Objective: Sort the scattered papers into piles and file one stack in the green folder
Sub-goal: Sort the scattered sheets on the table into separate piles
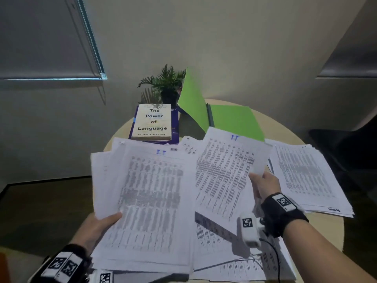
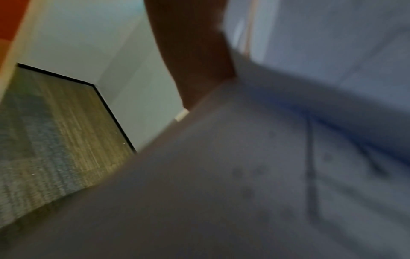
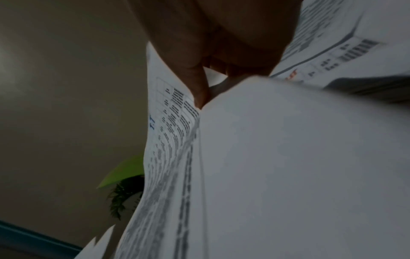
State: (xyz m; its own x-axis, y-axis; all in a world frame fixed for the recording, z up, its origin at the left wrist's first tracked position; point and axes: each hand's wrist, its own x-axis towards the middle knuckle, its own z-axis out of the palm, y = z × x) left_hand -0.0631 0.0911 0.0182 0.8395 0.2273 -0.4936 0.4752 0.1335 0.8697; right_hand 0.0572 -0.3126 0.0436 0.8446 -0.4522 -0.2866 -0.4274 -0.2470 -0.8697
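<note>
My left hand (image 1: 102, 221) grips a thick stack of printed sheets (image 1: 146, 197) by its lower left corner, lifted over the table's near left. My right hand (image 1: 263, 184) pinches a single printed sheet (image 1: 224, 170), marked in blue ink at the top, by its right edge; the right wrist view shows that sheet (image 3: 170, 140) curling under my fingers (image 3: 199, 73). A green folder (image 1: 234, 119) lies open at the back, its left flap standing up. A sorted pile (image 1: 306, 176) rests at the right. Loose sheets (image 1: 224, 254) lie beneath my hands. The left wrist view is blurred, showing paper (image 2: 244, 175).
A round wooden table (image 1: 324, 227) holds everything. A book titled "The Power of Language" (image 1: 153, 123) sits on another book at the back left. A potted fern (image 1: 167, 84) stands behind it. Carpet floor (image 1: 40, 211) lies to the left.
</note>
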